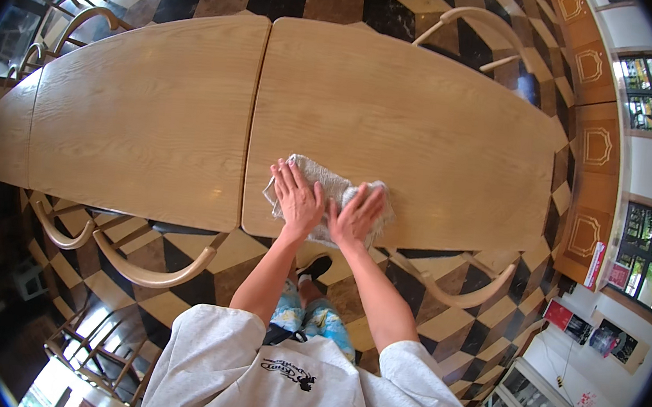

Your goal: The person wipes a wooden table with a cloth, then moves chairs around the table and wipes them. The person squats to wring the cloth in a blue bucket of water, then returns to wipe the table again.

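Note:
A crumpled pale grey cloth [328, 177] with frayed edges lies on the light wooden table [406, 105], close to its near edge. My left hand [297, 201] rests palm down on the cloth's left part, fingers stretched out and thumb apart. On the right part, my right hand [358, 212] also presses palm down, its fingers extended and a little blurred. A bunched fold of the cloth shows beside the right fingers. The two thumbs are close together but apart.
A second wooden table [146, 115] adjoins on the left, with a narrow seam between. Curved-back wooden chairs stand along the near side [155, 269] and far side [490, 22]. Wooden wall panelling [596, 147] runs along the right. The floor [197, 256] has cube-patterned tiles.

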`<act>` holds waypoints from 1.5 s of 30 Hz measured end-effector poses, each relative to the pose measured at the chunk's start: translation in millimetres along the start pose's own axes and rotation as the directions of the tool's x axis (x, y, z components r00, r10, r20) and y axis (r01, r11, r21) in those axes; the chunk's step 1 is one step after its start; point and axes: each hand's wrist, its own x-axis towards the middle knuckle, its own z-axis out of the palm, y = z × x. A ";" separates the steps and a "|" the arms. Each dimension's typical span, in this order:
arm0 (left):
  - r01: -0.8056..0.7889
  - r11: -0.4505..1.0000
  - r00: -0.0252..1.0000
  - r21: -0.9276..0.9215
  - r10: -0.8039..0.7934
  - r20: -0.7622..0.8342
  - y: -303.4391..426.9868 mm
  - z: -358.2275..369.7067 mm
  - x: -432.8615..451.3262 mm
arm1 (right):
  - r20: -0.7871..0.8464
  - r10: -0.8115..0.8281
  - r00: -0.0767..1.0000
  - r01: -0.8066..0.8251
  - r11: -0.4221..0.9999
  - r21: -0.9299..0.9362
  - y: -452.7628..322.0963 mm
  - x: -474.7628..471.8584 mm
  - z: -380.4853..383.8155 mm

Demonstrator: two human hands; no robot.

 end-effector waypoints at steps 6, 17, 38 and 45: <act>0.159 0.982 0.987 0.103 -0.154 -0.054 -5.1 -2.4 -46.9 | 0.113 -0.152 0.982 0.154 0.988 -0.015 -9.2 -23.7 3.0; 0.499 0.853 0.866 0.153 -0.491 -0.091 -11.1 7.8 -74.3 | 0.105 -0.005 0.994 -0.006 0.994 0.113 -15.8 -55.6 21.1; 0.125 0.946 0.988 0.300 -0.090 -0.127 6.3 10.0 128.6 | 0.009 0.058 0.998 -0.058 0.998 0.017 -56.0 138.4 27.5; -0.014 0.956 0.991 0.292 0.052 -0.123 20.3 19.4 232.3 | -0.044 0.109 0.993 -0.109 0.994 0.009 -71.8 235.9 40.1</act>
